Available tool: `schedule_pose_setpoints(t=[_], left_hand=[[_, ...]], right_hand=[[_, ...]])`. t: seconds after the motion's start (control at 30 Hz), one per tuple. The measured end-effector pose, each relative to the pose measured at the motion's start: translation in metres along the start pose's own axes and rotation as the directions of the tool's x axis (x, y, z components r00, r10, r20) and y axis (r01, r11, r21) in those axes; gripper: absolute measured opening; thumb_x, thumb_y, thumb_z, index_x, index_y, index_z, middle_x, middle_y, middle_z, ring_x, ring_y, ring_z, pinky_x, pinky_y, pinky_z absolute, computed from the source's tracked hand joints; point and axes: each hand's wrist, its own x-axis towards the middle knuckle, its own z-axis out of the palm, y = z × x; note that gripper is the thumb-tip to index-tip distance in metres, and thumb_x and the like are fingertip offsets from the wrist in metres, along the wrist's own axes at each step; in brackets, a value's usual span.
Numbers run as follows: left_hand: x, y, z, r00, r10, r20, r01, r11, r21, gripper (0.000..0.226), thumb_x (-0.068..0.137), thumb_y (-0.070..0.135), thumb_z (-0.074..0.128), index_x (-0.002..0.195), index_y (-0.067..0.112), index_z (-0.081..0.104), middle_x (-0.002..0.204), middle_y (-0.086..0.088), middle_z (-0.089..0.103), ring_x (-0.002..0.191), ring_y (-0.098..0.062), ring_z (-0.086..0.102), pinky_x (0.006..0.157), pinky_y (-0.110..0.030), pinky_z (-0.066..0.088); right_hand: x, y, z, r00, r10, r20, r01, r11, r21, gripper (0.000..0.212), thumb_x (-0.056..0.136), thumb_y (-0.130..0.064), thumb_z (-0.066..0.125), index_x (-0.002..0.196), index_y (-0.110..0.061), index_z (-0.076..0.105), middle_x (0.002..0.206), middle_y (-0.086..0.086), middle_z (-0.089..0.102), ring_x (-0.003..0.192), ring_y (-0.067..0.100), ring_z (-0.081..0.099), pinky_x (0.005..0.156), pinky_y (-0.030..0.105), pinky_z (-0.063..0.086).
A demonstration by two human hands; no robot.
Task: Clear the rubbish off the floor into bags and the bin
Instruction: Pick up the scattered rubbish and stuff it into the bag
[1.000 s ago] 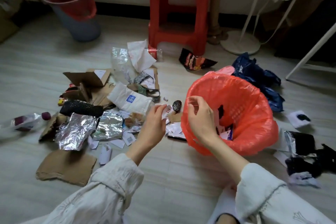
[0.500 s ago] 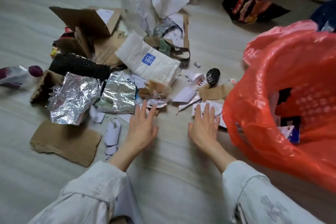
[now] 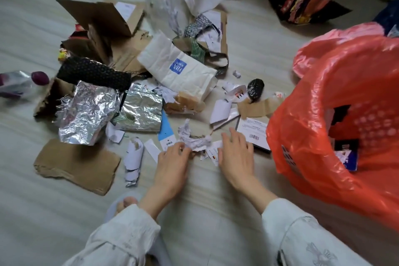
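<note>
A heap of torn paper scraps (image 3: 195, 140) lies on the floor between my two hands. My left hand (image 3: 172, 157) curls its fingers round the left side of the heap. My right hand (image 3: 236, 153) lies on the floor at the heap's right side, fingers loosely bent over white scraps. The bin lined with an orange bag (image 3: 319, 136) is tipped toward me at the right, with some rubbish inside. More rubbish spreads beyond: crumpled foil (image 3: 86, 114), a white paper bag (image 3: 177, 71), cardboard pieces (image 3: 75, 164).
A black dotted wrapper (image 3: 92, 72) and a torn cardboard box (image 3: 101, 19) lie at the left. A plastic bottle with a purple cap (image 3: 19, 82) is at the far left. A black snack packet (image 3: 302, 4) lies at the top right. My slippered foot (image 3: 124, 203) is near my left wrist.
My hands moved from flat on the floor toward each other, raking paper scraps into a small heap between them. The camera has leaned closer to the floor.
</note>
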Motion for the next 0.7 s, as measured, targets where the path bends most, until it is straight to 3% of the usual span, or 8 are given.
schedule_pose_setpoints(t=[0.07, 0.17, 0.23, 0.33, 0.43, 0.47, 0.6, 0.7], left_hand=[[0.007, 0.0, -0.007, 0.99, -0.047, -0.131, 0.04, 0.998, -0.055, 0.031, 0.091, 0.02, 0.051, 0.121, 0.014, 0.05, 0.132, -0.011, 0.042, 0.12, -0.032, 0.042, 0.093, -0.043, 0.035], [0.014, 0.0, -0.011, 0.983, -0.15, -0.107, 0.134, 0.98, -0.144, 0.047, 0.094, 0.031, 0.047, 0.138, 0.021, 0.036, 0.147, -0.015, 0.024, 0.132, -0.033, 0.027, 0.099, -0.048, 0.033], [0.019, -0.001, -0.008, 0.988, -0.153, 0.002, 0.152, 0.98, -0.132, 0.054, 0.096, 0.038, 0.041, 0.146, 0.035, 0.019, 0.156, -0.012, 0.004, 0.142, -0.032, 0.009, 0.108, -0.052, 0.027], [0.019, -0.003, 0.003, 0.981, -0.126, 0.145, 0.137, 0.988, -0.068, 0.053, 0.096, 0.045, 0.036, 0.145, 0.041, 0.016, 0.157, -0.006, -0.008, 0.144, -0.031, -0.005, 0.112, -0.056, 0.018], [0.011, -0.007, 0.012, 0.982, -0.099, 0.162, 0.099, 0.995, 0.009, 0.057, 0.094, 0.047, 0.041, 0.145, 0.04, 0.017, 0.157, -0.006, -0.004, 0.144, -0.031, -0.005, 0.114, -0.054, 0.016], [0.009, -0.01, 0.013, 0.985, -0.085, 0.15, 0.08, 0.996, 0.033, 0.059, 0.092, 0.047, 0.044, 0.145, 0.039, 0.018, 0.157, -0.006, -0.002, 0.144, -0.031, -0.003, 0.114, -0.052, 0.017], [0.002, -0.019, 0.012, 0.991, -0.058, 0.117, 0.056, 0.998, 0.028, 0.069, 0.086, 0.046, 0.056, 0.145, 0.035, 0.022, 0.157, -0.008, 0.006, 0.144, -0.03, 0.003, 0.116, -0.042, 0.016], [0.001, -0.022, 0.015, 0.995, -0.056, 0.088, 0.053, 0.998, 0.041, 0.072, 0.084, 0.044, 0.06, 0.144, 0.032, 0.024, 0.155, -0.01, 0.012, 0.143, -0.029, 0.008, 0.115, -0.04, 0.019]], right_hand=[[0.013, 0.012, -0.001, 0.994, 0.094, 0.049, -0.092, 0.995, -0.043, 0.063, 0.091, -0.033, 0.05, 0.145, -0.012, 0.026, 0.155, 0.015, 0.016, 0.143, 0.031, 0.017, 0.111, 0.05, 0.021], [0.017, 0.021, 0.005, 0.951, 0.224, 0.215, -0.214, 0.974, -0.07, 0.076, 0.093, -0.05, 0.038, 0.15, -0.016, 0.0, 0.157, 0.014, -0.011, 0.145, 0.033, -0.009, 0.115, 0.052, 0.003], [0.011, 0.016, 0.011, 0.943, 0.214, 0.255, -0.207, 0.977, -0.055, 0.079, 0.092, -0.054, 0.038, 0.15, -0.014, 0.002, 0.156, 0.017, -0.012, 0.144, 0.035, -0.007, 0.116, 0.05, 0.004], [-0.01, 0.001, 0.02, 0.966, 0.092, 0.243, -0.081, 0.995, -0.053, 0.073, 0.092, -0.051, 0.042, 0.148, -0.015, 0.015, 0.157, 0.017, -0.002, 0.144, 0.034, 0.006, 0.115, 0.047, 0.008], [-0.022, -0.009, 0.024, 0.995, -0.02, 0.093, 0.024, 0.999, -0.036, 0.061, 0.084, -0.043, 0.06, 0.135, -0.013, 0.045, 0.147, 0.02, 0.035, 0.128, 0.035, 0.04, 0.106, 0.049, 0.028], [-0.021, -0.008, 0.023, 0.998, -0.03, 0.049, 0.032, 0.999, -0.033, 0.06, 0.082, -0.041, 0.062, 0.133, -0.012, 0.047, 0.144, 0.018, 0.04, 0.125, 0.035, 0.043, 0.105, 0.049, 0.03], [-0.006, 0.005, 0.019, 0.971, 0.057, 0.234, -0.039, 0.996, -0.082, 0.094, 0.082, -0.06, 0.052, 0.15, -0.019, 0.001, 0.158, 0.011, -0.007, 0.145, 0.03, -0.002, 0.114, 0.054, 0.003], [-0.004, 0.004, 0.017, 0.954, 0.089, 0.286, -0.057, 0.991, -0.119, 0.103, 0.077, -0.063, 0.056, 0.149, -0.017, -0.003, 0.157, 0.012, -0.003, 0.144, 0.032, 0.001, 0.114, 0.052, 0.007]])
